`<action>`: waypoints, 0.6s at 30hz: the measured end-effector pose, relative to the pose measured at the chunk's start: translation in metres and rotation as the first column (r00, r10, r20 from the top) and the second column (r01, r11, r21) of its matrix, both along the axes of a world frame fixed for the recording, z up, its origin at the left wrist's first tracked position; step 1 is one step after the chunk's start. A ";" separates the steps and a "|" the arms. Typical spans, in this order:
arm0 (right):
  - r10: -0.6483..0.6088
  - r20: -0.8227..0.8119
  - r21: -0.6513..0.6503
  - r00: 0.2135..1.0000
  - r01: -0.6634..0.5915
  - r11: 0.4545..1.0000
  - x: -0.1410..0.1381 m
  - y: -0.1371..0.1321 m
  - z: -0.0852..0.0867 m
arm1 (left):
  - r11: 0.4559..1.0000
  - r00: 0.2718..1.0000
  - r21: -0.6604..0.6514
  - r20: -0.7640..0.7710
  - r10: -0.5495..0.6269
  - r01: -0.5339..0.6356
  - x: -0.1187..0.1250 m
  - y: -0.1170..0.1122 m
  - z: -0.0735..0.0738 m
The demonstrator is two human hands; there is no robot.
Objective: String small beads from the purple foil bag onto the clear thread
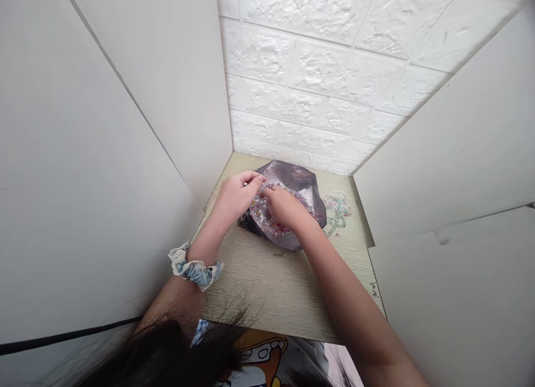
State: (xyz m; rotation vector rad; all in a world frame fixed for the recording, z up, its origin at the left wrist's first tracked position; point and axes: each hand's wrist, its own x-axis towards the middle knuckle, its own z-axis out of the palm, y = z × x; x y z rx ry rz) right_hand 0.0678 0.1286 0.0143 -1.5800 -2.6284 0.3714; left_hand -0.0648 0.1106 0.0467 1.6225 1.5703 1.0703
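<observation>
"Beads (278, 226), lots of tiny ones, in pink, red, clear and a few yellow. Where exactly are they?"

"Spread over the near part of the shiny grey bag (288, 172). I can't tell whether they lie inside its opening or on top of it."

"And the hands?"

"The left hand (239, 195) is at the bag's left side, thumb and fingertips pressed together. Anything between them is too small to make out. The right hand (287, 207) reaches over the beads from the bag's near right side, fingers curled down among them; I can't tell if it is pinching one."

"What's around the bag?"

"Something dark and patterned (248, 223) pokes out under its left edge. Just beside it on the right lie beaded strands (336, 213), green, pink and white. A thin strand (284, 254) shows at its near edge."

"All on one surface?"

"Yes, the pale wood-grained tabletop (259, 287) under the bag. Well apart from it, near the right edge, sit small shiny bits (373, 289)."

"And farther out?"

"Beyond the bag, a white brick-patterned wall (326, 92). On the wearer's side of it, a blue-and-white scrunchie (196, 267) rings the left wrist, above a cartoon-print top (261, 356)."
</observation>
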 end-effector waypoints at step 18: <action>-0.013 0.072 0.024 0.997 0.012 1.000 -0.001 0.001 -0.002 | 0.995 0.979 0.062 -0.180 0.093 -0.084 -0.007 0.002 -0.003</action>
